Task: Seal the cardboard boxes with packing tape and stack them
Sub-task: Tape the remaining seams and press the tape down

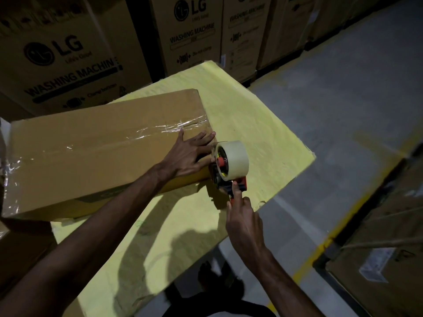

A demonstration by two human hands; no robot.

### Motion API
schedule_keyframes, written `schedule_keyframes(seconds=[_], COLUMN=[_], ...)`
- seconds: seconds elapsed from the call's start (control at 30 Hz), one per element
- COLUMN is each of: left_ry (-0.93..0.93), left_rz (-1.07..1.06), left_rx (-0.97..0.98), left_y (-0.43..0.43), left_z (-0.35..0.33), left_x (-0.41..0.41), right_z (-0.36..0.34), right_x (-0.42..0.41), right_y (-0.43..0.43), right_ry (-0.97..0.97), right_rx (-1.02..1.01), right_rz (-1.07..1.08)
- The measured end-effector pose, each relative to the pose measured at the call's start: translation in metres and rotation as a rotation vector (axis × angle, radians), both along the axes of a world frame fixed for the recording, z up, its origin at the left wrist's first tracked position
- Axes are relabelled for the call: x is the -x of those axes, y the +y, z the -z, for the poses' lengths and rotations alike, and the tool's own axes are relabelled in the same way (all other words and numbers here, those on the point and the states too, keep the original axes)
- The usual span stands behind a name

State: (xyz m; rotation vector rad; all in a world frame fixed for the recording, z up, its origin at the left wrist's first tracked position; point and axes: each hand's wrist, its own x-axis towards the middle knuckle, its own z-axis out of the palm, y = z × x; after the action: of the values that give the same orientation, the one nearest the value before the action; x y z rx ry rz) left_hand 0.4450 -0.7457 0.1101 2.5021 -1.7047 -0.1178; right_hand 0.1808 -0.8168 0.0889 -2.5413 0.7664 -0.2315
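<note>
Just at box (91, 156) edge, tape dispenser (230, 167)

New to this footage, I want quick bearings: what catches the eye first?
A long cardboard box lies on a yellow table, clear tape shining along its top. The left hand presses flat on its right end, where the right hand holds a red tape dispenser against it. Washing machine cartons stand behind.

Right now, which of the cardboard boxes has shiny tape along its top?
The plain brown box lying on the yellow table, under the flat left hand. The tall boxes behind it carry LG print, and no hand touches them.
</note>
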Motion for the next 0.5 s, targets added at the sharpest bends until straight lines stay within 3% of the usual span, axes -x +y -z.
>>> schedule_keyframes(seconds=[0.17, 0.5], left_ry=[0.023, -0.044], left_rz=[0.047, 0.064], left_rx=[0.014, -0.036], left_y=[0.007, 0.01], left_z=[-0.002, 0.002], left_x=[0.001, 0.003], right_z=[0.009, 0.005], right_x=[0.003, 0.003], right_y=[0.007, 0.018], right_ry=[-0.064, -0.201], right_rx=[0.111, -0.096], right_rz=[0.038, 0.09])
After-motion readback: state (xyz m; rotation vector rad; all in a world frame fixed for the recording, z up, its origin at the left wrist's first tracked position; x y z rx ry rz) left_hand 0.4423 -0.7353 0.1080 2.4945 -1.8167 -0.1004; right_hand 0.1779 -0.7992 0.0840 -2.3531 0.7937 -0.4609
